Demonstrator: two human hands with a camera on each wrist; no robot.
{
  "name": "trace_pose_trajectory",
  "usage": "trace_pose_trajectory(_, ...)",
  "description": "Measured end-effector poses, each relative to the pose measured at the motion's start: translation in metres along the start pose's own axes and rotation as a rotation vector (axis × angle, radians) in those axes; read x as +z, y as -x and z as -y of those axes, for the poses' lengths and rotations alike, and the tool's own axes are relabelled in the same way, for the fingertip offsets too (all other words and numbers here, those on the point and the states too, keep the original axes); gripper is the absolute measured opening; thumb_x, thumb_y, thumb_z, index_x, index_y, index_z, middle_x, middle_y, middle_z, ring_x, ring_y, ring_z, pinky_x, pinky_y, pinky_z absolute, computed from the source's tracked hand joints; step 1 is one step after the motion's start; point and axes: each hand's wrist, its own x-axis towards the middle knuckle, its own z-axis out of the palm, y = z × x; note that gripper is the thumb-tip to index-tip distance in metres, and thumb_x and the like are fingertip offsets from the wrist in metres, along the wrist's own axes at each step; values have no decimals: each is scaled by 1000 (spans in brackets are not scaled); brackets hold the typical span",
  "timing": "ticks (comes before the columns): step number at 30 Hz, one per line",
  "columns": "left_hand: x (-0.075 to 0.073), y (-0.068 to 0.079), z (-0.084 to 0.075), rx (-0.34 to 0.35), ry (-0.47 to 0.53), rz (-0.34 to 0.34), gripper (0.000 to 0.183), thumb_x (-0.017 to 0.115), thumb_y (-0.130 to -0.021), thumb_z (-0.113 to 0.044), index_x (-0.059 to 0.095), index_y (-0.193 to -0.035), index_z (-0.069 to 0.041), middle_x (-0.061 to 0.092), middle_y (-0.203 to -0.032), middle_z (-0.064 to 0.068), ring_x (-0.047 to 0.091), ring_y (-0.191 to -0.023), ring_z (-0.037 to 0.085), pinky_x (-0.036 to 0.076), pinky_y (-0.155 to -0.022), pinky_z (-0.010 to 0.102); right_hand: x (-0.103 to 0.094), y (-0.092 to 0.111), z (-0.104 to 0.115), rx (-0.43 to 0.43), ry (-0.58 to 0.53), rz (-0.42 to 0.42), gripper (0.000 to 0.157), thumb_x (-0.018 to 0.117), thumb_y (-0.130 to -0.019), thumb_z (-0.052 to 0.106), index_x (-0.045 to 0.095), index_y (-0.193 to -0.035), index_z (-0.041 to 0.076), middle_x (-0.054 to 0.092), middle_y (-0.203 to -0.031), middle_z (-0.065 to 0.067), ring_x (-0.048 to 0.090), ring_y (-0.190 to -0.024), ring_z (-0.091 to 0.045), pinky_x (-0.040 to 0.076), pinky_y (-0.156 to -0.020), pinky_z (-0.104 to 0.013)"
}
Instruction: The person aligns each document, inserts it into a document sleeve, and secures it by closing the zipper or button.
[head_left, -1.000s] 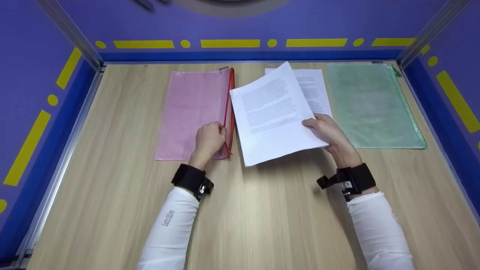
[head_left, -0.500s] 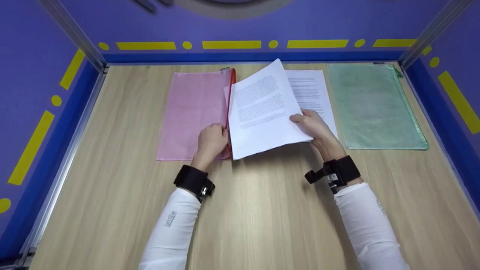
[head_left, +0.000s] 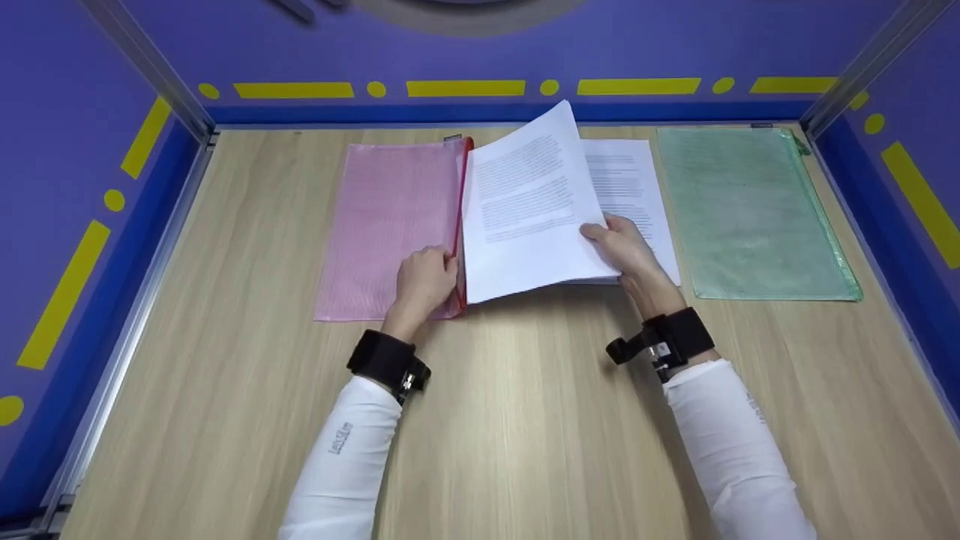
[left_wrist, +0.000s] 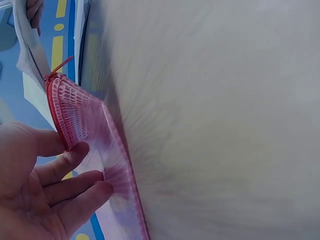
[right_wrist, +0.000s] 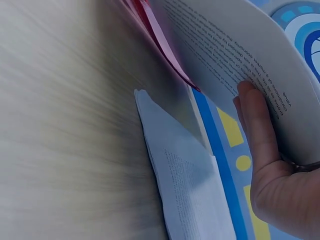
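My right hand (head_left: 628, 251) grasps a stack of printed sheets (head_left: 525, 202) by its right edge, nearer the low end than the top, thumb on the upper face and fingers beneath. My left hand (head_left: 426, 280) pinches the red zip edge (left_wrist: 54, 116) of the pink mesh pouch (head_left: 394, 217) between thumb and finger, low on that side, lifting the mesh; in the left wrist view the other fingertips touch it too. From my right grip the sheets reach away to the left, so their free long edge, opposite my thumb, comes right up to the pouch's mouth. Their long axis runs from near to far, and that left edge stands roughly parallel with the zip, while the right side is raised and curves above the table (head_left: 510, 420). I judge this meeting of edge and mouth to be what everything hangs on: my left hand is the nearer to it, just beside the lower part of the free edge, and my right is a sheet's breadth off. How far the edge sits inside the mesh, if at all, I cannot tell. Farther right, partly behind the sheets and my right hand, lies a second printed stack (head_left: 621, 180), and beyond it the green mesh pouch (head_left: 757, 217).
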Motion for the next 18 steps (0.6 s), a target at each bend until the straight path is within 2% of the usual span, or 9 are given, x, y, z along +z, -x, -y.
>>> trace_pose_trajectory(7,-1,0,-2,-10,8,10,24,57,-98,-21,72,-100,-2,74,-99,18,71,-95,38,56,-85,49,6,-3,-2,-14,-30,-49,47,48,-101,19,47,-144,1,65,-98,2,65,-77,-7,52,-66,-19)
trace_pose_trajectory(18,-1,1,1,-2,17,3,26,56,-99,-21,72,-95,-1,75,-94,16,72,-90,36,56,-82,48,15,-3,3,-46,36,-84,46,46,-101,18,48,-143,1,65,-109,-7,64,-79,-8,50,-67,-20)
